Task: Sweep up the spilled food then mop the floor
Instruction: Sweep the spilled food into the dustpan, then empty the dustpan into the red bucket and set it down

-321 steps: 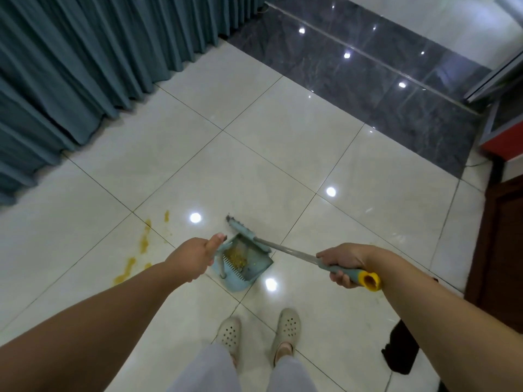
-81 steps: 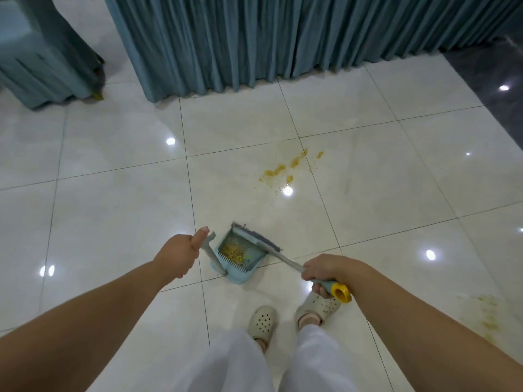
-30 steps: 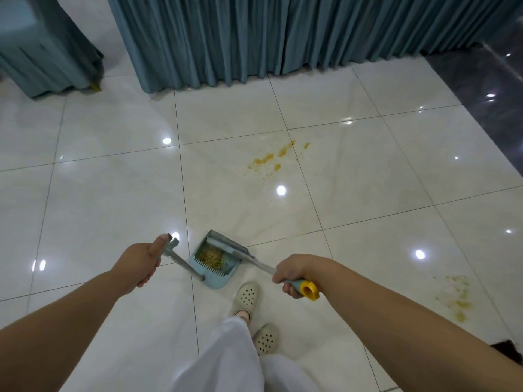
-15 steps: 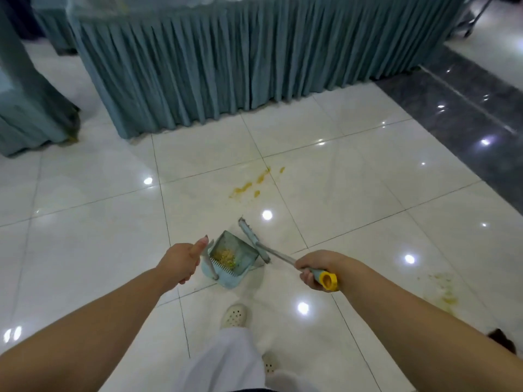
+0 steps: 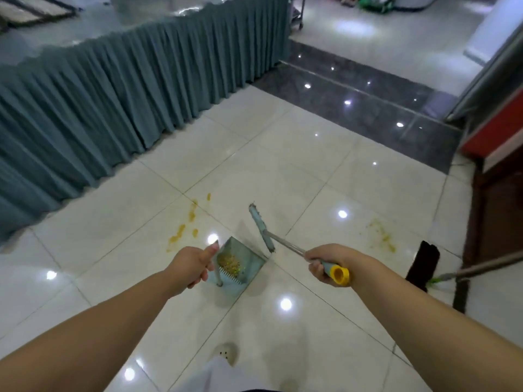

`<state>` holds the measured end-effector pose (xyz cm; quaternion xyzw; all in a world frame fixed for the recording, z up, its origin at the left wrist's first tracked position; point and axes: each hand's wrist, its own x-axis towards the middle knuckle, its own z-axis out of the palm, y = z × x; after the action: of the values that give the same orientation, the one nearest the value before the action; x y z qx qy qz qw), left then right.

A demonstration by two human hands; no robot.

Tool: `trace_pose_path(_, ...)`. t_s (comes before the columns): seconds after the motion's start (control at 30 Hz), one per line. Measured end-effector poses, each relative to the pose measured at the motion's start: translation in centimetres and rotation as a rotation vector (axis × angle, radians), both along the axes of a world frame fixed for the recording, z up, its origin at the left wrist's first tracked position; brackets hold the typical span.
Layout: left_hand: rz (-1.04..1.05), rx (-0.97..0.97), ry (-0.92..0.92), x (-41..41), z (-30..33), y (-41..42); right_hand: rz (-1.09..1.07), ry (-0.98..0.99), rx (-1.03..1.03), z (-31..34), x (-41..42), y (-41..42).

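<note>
item: dustpan (image 5: 239, 267), held by its upright handle in the left hand (image 5: 192, 264), fingers curled round it; swept food lies inside. broom (image 5: 261, 229), handle gripped by the right hand (image 5: 325, 264); since half a second ago its head has been lifted off the pan, towards the smears. yellow residue (image 5: 182, 232) and a fainter patch (image 5: 380, 236) are left, so mopping is judged next. mop (image 5: 423, 264) lies right. skirted counter (image 5: 127, 89) borders left; open floor (image 5: 283, 154) ahead.

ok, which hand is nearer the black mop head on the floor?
Right. The right hand, gripping the broom handle, is just left of the mop head. The left hand holds the dustpan handle, farther left beyond the dustpan.
</note>
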<state>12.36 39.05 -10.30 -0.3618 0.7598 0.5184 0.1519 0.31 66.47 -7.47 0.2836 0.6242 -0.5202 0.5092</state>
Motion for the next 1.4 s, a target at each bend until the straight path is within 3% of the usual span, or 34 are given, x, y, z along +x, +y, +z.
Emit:
trace_pose_path(0.3,-0.471,-0.101,0.026,-6.3,0.3,-3.2,-0.419,0.006,-0.011,0.3,4.3,0.0)
trace_pose_path(0.67,-1.01,-0.247,0.108,-7.6,0.2,2.6,-0.828,-0.013,0.011,2.3,17.1,3.6)
trace_pose_path(1.07,-1.452,-0.297,0.257,2.3,2.8,9.1,-1.171,0.035,0.052,2.6,36.7,2.1)
trace_pose_path(1.27,-1.616,-0.355,0.448,10.4,3.2,8.7,-1.298,0.099,0.029,5.2,48.2,-2.6)
trace_pose_path(1.4,-1.666,-0.326,0.587,14.6,3.5,7.7,-1.379,0.207,0.129,7.7,54.5,-6.4)
